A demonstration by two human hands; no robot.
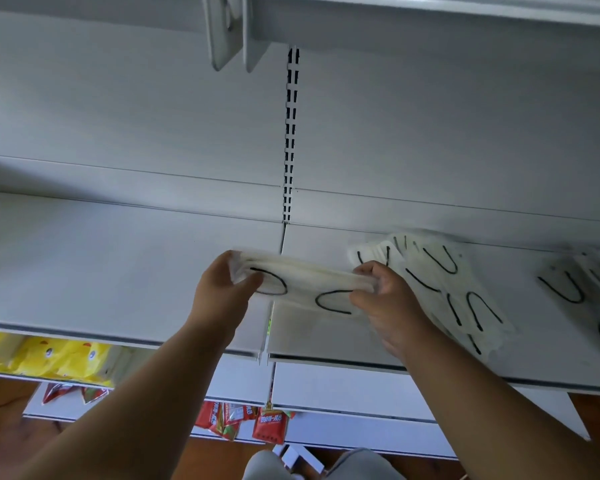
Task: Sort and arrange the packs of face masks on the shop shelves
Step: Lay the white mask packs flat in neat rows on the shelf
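Observation:
A stack of white face mask packs (302,284) with black ear loops is held above the white shelf (118,271), over the seam between two shelf boards. My left hand (222,289) grips its left end and my right hand (381,289) pinches its right end. Behind my right hand, a loose pile of mask packs (447,282) lies spread on the shelf. More mask packs (582,289) lie at the far right, cut off by the frame edge.
A slotted upright (290,133) divides the white back panel. An upper shelf (395,19) hangs overhead. Lower shelves hold yellow packs (45,355) and red sachets (250,420). Wooden floor shows below.

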